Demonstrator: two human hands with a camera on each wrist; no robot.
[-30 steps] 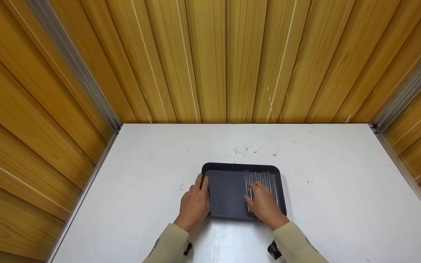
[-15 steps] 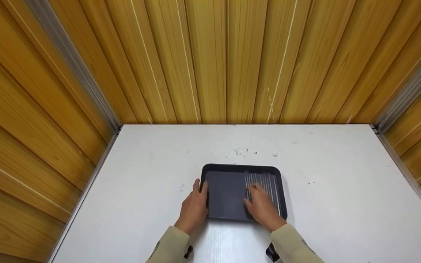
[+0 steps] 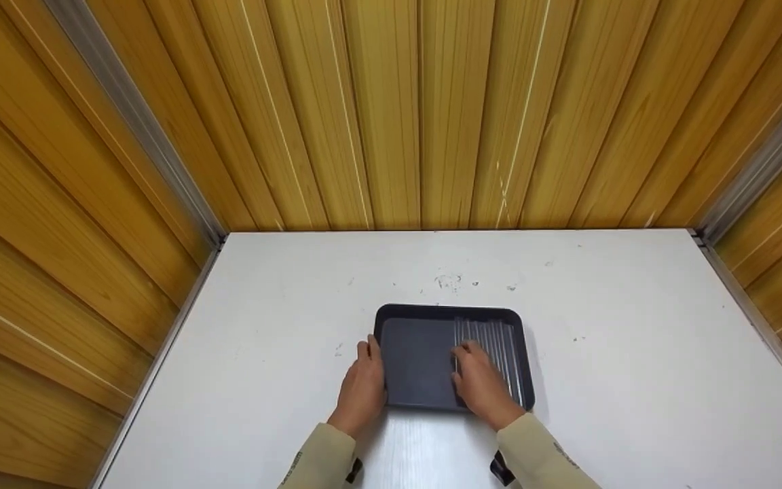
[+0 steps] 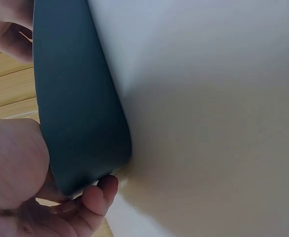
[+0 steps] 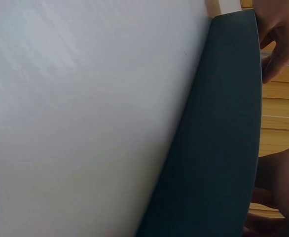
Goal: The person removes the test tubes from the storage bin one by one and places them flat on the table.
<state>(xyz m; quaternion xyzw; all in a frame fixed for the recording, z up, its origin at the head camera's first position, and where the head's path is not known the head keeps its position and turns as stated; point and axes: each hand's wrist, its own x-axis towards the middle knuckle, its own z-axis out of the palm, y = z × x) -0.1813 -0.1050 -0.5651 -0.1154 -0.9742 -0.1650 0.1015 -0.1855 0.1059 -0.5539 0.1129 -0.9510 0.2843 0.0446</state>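
Note:
A dark grey rectangular tray [image 3: 418, 367] lies on the white table. Several clear tubes [image 3: 496, 334] run lengthwise, side by side, across its right part. My left hand [image 3: 362, 390] grips the tray's left side; in the left wrist view its fingers curl at the tray's corner, beside the outer wall [image 4: 80, 98]. Reaching over the near rim, my right hand [image 3: 482, 387] has its thumb and fingers bent at the leftmost clear tube, pinching it. The hand covers part of the row. From the right wrist, the outer wall [image 5: 218, 113] hides the fingertips.
The white table [image 3: 282, 326] bears small scuff marks beyond the tray. Wood-patterned panels [image 3: 391, 115] stand at the back and both sides. Metal posts [image 3: 133, 115] rise at the back corners.
My right hand has shifted slightly left, uncovering more of the tubes on its right. My left hand has slid a little nearer along the tray's left side. The tray has barely moved.

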